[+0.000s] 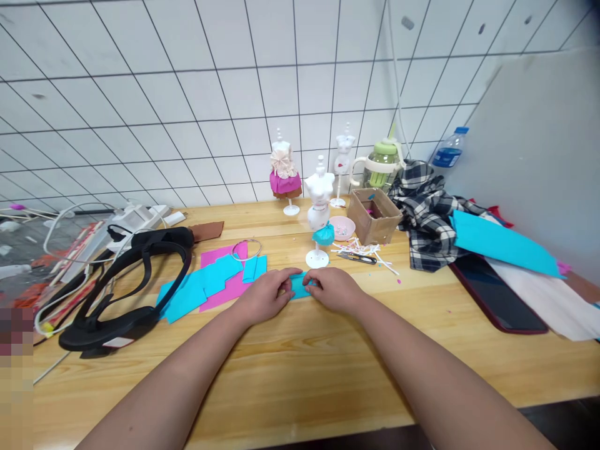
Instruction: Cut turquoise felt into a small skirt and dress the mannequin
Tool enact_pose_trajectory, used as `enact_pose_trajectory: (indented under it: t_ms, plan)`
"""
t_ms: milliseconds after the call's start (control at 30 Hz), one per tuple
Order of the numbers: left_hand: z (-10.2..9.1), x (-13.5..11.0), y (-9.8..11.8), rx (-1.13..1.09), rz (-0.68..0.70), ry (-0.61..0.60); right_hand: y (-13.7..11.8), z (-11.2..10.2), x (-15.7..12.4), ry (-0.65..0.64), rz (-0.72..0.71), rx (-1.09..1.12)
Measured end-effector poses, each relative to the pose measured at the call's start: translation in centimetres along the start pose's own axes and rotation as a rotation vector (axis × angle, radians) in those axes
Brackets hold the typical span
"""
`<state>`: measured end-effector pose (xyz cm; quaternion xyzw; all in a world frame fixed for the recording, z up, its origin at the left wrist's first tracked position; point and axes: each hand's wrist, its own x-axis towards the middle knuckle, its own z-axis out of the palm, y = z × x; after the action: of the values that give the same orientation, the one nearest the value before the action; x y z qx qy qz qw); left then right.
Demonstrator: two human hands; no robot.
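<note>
A small piece of bright blue paper or thin cloth (300, 289) lies on the table between my hands. My left hand (267, 295) has its curled fingers closed on the left end of the blue piece. At its right end, my right hand (335, 289) pinches the piece, thumb against fingers. Just behind stands a white mini dress form (320, 187) with a gathered blue bit (324, 234) at its lower right. More blue pieces (220, 275) lie left of my hands, partly over a magenta sheet (206, 300), with a thin metal ring (247, 250) on top.
Small snips (359, 258) and white sticks (384, 259) lie behind my right hand, near a pink dish (342, 228) and a cardboard box (375, 215). A black headset strap (135, 312) is at left. A phone (501, 300) and plaid cloth (422, 212) are at right.
</note>
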<state>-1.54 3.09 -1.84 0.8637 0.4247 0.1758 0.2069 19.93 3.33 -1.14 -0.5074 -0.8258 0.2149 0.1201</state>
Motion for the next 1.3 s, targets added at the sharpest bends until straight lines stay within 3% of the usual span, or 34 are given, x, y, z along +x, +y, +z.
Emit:
enact_pose_trajectory:
  t_ms: [167,300,400,533,633,733,867,1000,1300]
  plan:
    - [-1.2,-0.5,0.4,0.194,0.158,0.120,-0.1,0.2,0.0,0.027,-0.007,-0.008]
    - [-2.1,-0.8,0.2,0.301,0.277,0.006,-0.1,0.5,-0.1,0.039,-0.026,-0.011]
    - [-2.0,-0.7,0.2,0.340,0.271,-0.034,-0.2,0.6,-0.1,0.054,-0.035,-0.017]
    - [-1.5,-0.5,0.5,0.353,0.264,0.006,-0.3,0.3,-0.3,0.114,-0.063,-0.041]
    - [-1.2,-0.5,0.5,0.323,0.264,0.030,-0.4,-0.1,-0.6,0.172,-0.193,-0.045]
    - [-1.0,-0.6,0.1,0.241,0.244,0.046,-0.3,-0.2,-0.7,0.147,-0.300,-0.064]
    - [-0.6,-0.5,-0.6,0.129,0.163,0.089,-0.1,0.2,-0.4,0.093,-0.272,-0.111]
    - [-0.5,-0.5,-0.6,0.076,0.120,0.103,0.1,0.5,-0.1,0.119,-0.231,-0.121]
    - [0.1,-0.1,-0.6,0.188,0.187,0.118,0.9,0.8,0.5,0.112,-0.202,-0.050]
